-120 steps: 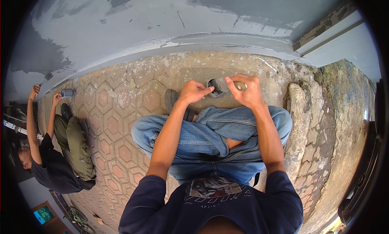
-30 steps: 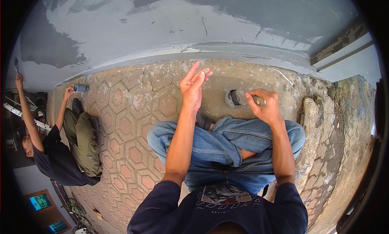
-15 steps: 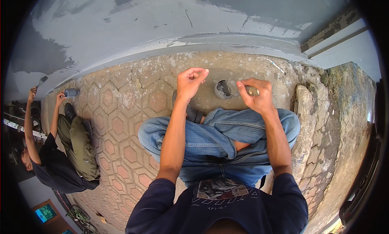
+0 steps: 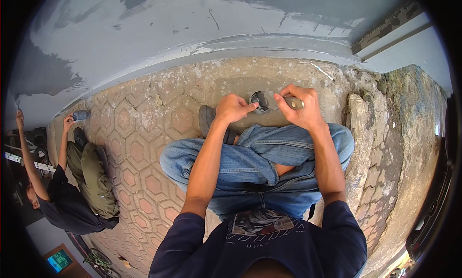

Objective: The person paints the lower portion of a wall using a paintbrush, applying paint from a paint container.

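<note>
A small round cup of grey paint (image 4: 260, 96) stands on the ground in front of my crossed legs. My left hand (image 4: 233, 108) is at its left side, fingers curled and thumb laid over the rim. From the right, my right hand (image 4: 304, 106) is closed around a paintbrush by its handle (image 4: 294, 103), which has a light brownish end. The brush's head (image 4: 272, 102) is greyish and lies against the cup's right side, partly covered by my fingers. How deep it reaches into the cup I cannot tell.
Ahead rises a wall (image 4: 183, 25) patched with light and dark grey paint. At the left another person (image 4: 67, 201) sits, one hand raised with a tool to the wall, the other holding a grey cup (image 4: 81, 115). A white stick (image 4: 321, 70) lies near the wall; a rough stone edging (image 4: 358, 148) runs along the right.
My left hand has come down and right, from above the ground to the cup's rim. My right hand keeps the brush at the cup. The other person's raised hand has moved left.
</note>
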`<move>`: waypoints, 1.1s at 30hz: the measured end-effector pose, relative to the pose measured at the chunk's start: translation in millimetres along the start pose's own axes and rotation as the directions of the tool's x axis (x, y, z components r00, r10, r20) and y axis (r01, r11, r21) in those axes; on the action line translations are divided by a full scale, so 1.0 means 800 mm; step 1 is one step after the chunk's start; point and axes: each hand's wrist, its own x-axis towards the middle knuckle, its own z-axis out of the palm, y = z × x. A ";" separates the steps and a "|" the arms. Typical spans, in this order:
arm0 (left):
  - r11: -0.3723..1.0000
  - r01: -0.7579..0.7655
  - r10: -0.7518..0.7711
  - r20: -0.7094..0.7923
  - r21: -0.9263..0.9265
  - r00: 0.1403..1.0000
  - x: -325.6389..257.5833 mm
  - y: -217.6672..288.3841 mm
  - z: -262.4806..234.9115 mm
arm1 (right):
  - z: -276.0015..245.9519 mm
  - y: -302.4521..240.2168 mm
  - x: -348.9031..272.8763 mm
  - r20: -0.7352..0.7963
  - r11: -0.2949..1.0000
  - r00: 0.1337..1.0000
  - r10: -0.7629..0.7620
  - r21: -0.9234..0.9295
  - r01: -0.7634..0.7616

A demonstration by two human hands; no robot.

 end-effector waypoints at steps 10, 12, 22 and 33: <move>0.994 -0.083 0.087 0.062 -0.072 0.994 0.007 -0.006 0.013 | -0.028 0.000 0.000 0.151 0.969 0.966 0.212 -0.164 -0.187; 0.993 -0.090 0.095 0.069 -0.083 0.993 0.006 -0.006 0.013 | -0.027 0.002 -0.002 0.151 0.976 0.969 0.194 -0.134 -0.175; 0.982 -0.081 0.100 0.108 -0.170 0.989 0.004 -0.008 0.012 | -0.040 0.000 -0.003 0.011 0.991 0.992 0.122 -0.053 -0.121; 0.983 -0.154 0.162 0.091 -0.098 0.982 0.007 -0.019 0.014 | -0.048 -0.003 -0.019 -0.056 0.991 0.989 0.134 -0.024 -0.135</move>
